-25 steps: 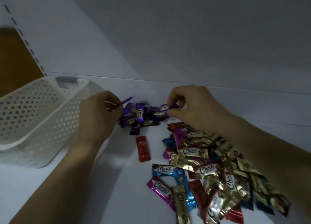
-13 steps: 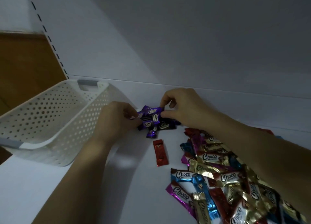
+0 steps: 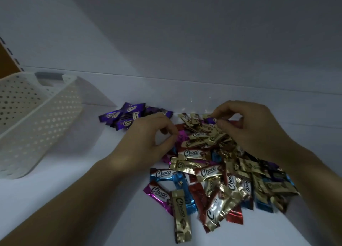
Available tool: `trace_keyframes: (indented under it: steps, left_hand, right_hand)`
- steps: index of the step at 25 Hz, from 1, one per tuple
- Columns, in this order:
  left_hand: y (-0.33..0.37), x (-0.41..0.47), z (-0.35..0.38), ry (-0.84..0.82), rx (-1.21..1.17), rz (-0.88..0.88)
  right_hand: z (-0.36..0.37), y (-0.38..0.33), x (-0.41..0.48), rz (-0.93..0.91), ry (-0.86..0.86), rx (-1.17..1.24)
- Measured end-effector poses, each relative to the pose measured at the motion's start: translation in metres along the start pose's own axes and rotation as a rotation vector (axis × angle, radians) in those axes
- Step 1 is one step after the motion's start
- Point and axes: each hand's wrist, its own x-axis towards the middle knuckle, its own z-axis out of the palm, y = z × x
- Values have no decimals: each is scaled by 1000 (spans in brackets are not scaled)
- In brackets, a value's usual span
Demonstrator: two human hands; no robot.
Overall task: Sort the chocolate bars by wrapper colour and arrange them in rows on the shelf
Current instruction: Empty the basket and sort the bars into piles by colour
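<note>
A mixed heap of chocolate bars (image 3: 218,173) in gold, red, blue, pink and purple wrappers lies on the white shelf (image 3: 92,199). A separate cluster of purple bars (image 3: 127,116) sits at the back near the wall. My left hand (image 3: 148,144) hovers over the left edge of the heap with fingers curled, touching a pink bar (image 3: 182,135). My right hand (image 3: 246,127) is at the far end of the heap and pinches a purple bar (image 3: 211,120) between thumb and fingers.
A white perforated basket (image 3: 37,123) with a grey handle stands tilted at the left. The shelf's back wall rises right behind the bars. A wooden panel (image 3: 5,62) shows at the far left edge.
Both hands have left the purple cluster and moved right to the mixed heap. The right hand now pinches another purple bar. The lone red bar is hidden under my left hand.
</note>
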Motion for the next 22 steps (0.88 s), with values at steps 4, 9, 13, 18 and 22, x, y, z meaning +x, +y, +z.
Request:
trace_keyframes:
  steps: [4,9,13,18,22]
  left_hand:
    - [2,-3,8,-45,-8,-21]
    - [16,7,7,-25,20,-5]
    - [30,56,23,-99,111,-13]
    - [31,112,80,-246,199,-75]
    - [28,120,90,-293,244,-85]
  right_hand:
    - [-7,18,-6,19,62,4]
    - [-17,50,-2,205,105,-58]
    - [-5,57,6,186,-154,-204]
    - [-14,58,-5,257,-204,-230]
    - [-19,63,-6,292,-71,-103]
